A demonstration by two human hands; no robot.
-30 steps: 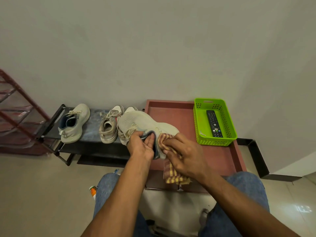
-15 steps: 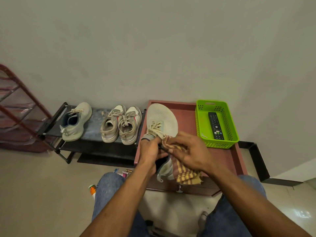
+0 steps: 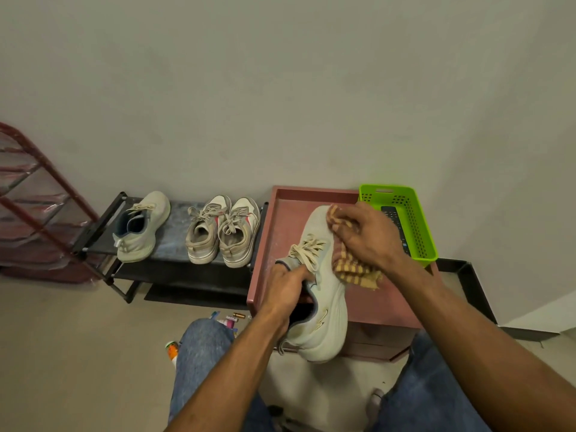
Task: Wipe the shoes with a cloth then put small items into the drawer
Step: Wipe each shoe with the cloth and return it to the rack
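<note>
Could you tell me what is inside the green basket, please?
A black remote control lies in the green basket. The right hand with its checked cloth covers part of it, so anything else there stays hidden.

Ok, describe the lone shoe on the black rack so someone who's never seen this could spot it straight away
Find the low black shoe rack against the wall, left of the reddish cabinet top. Three shoes sit on it; the lone pale sneaker is at the far left end, apart from the beige pair. Unlike them it has a dark blue lining and no red stripe.
</note>
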